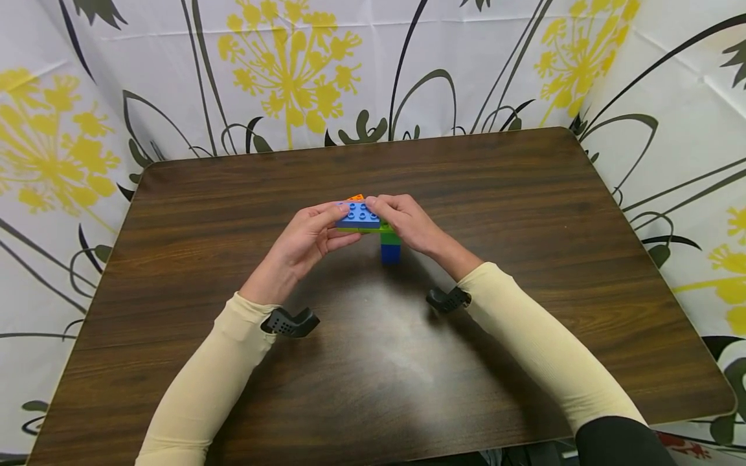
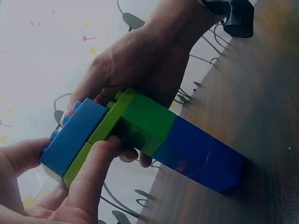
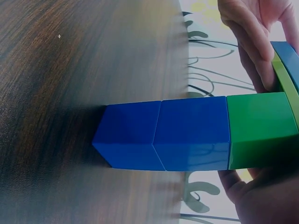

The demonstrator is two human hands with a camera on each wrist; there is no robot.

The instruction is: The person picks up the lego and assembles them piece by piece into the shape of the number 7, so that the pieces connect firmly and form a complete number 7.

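A light blue toy brick (image 1: 358,224) with studs on top sits on a lime green layer (image 2: 116,114). This layer juts left from the top of a column, with a green brick (image 3: 261,126) above two dark blue bricks (image 3: 191,133), the lowest standing on the table. My left hand (image 1: 296,244) pinches the overhanging end, thumb on the light blue brick and fingers beneath the lime layer. From the right, my right hand (image 1: 415,225) grips the top of the column, its thumb by the light blue brick's far edge. Its fingers are partly hidden behind the bricks.
Just behind the hands, an orange piece (image 1: 355,197) shows, mostly hidden. The brown wooden table (image 1: 495,194) ends at a flower-patterned cloth (image 1: 373,71) at the back and sides. A black wrist device (image 1: 291,322) is worn on the left wrist, another (image 1: 447,299) on the right.
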